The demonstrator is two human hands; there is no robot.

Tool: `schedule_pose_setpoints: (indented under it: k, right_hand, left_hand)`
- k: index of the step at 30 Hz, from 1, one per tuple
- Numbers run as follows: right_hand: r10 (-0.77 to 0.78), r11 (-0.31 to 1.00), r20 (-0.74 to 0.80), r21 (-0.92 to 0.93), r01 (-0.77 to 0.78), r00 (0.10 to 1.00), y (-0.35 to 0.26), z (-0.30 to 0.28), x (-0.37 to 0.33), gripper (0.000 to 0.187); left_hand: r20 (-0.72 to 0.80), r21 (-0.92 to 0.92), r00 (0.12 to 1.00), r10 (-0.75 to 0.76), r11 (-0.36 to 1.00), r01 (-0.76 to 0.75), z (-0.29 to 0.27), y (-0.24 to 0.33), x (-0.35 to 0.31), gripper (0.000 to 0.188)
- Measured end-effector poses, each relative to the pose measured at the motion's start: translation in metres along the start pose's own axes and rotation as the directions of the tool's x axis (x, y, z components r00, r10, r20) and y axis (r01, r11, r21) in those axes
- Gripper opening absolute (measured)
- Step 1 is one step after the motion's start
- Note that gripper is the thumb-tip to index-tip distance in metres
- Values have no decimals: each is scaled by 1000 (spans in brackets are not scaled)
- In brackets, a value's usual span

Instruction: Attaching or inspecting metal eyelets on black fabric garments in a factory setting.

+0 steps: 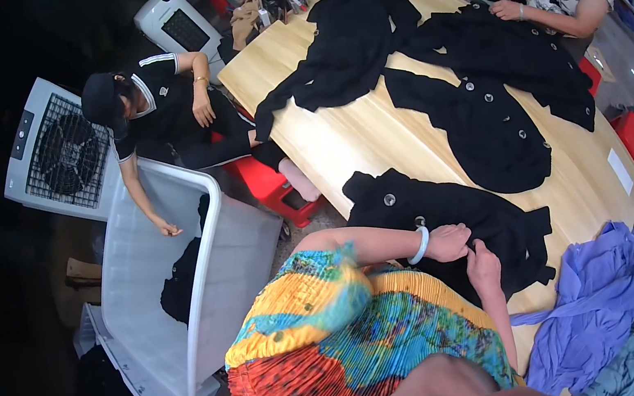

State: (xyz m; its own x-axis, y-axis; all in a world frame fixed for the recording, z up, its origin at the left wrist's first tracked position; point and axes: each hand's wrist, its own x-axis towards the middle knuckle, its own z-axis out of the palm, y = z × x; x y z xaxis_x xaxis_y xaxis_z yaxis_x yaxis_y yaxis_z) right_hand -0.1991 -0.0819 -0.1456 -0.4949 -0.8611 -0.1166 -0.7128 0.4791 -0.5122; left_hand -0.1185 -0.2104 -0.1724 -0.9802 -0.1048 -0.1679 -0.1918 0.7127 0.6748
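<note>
One limp black garment (pixel 505 230), round shiny buttons (pixel 389 200); left hand (pixel 448 243), right hand (pixel 485 269) touching it; grip: cannot tell.

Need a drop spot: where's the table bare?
Table bare at left, between the far-left black garment and the near black garment; at right, between the middle black garment and white paper. Crowded: centre to far right, black garments; near right, purple cloth.

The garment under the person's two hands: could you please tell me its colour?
The garment is black; it shows best in the head view.
</note>
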Motion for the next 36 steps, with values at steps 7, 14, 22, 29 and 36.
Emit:
schedule_pose_setpoints:
  k: [7, 14, 22, 29, 36]
  right_hand:
    - [-67, 993, 100, -94, 77, 993, 0, 14, -3, 14]
    - [-126, 974, 113, -173, 144, 986, 1, 27, -5, 11]
    - [-152, 986, 160, -49, 161, 975, 9, 18, 8, 14]
    - [-135, 908, 248, 418, 20, 959, -10, -4, 11, 9]
    - [-76, 860, 102, 511, 13, 992, -8, -29, -2, 19]
  left_hand:
    - [-86, 127, 989, 119, 986, -107, 14, -10, -1, 21]
    - [-43, 142, 988, 149, 980, -142, 22, -22, -7, 22]
    - [-122, 73, 974, 189, 981, -181, 14, -28, -13, 18]
    - [43, -133, 967, 252, 961, -244, -15, -33, -15, 22]
    - [253, -473, 937, 240, 876, -97, -67, -35, -8, 28]
